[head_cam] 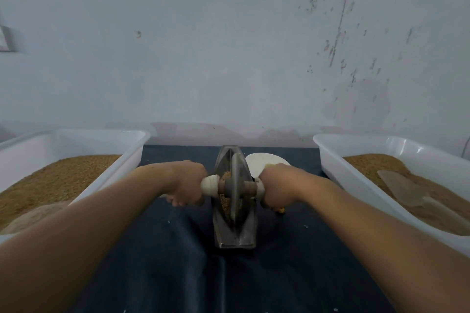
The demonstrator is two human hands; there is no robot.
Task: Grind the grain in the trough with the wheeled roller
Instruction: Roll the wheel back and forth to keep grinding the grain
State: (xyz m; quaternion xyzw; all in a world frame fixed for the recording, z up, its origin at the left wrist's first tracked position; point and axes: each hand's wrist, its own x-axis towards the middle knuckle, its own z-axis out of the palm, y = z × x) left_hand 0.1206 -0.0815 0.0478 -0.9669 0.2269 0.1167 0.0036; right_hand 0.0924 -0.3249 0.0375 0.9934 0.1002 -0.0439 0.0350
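both fists wrapped tight round the roller's axle: left grip (187, 187) on the pale handle (210, 185), right grip (276, 189) on the other end. between them, wheeled roller (236, 185) standing upright in the metal trough (235, 211), grain (225, 204) piled just inside the left grip. white trays (356, 160) of grain well outside each grip, on the blue-covered tabletop (165, 249).

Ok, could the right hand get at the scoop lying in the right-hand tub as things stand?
Probably yes, once it lets go. The right hand is closed on the roller handle; the scoop lies uncovered on the grain in the right tub, with only the low tub wall between.
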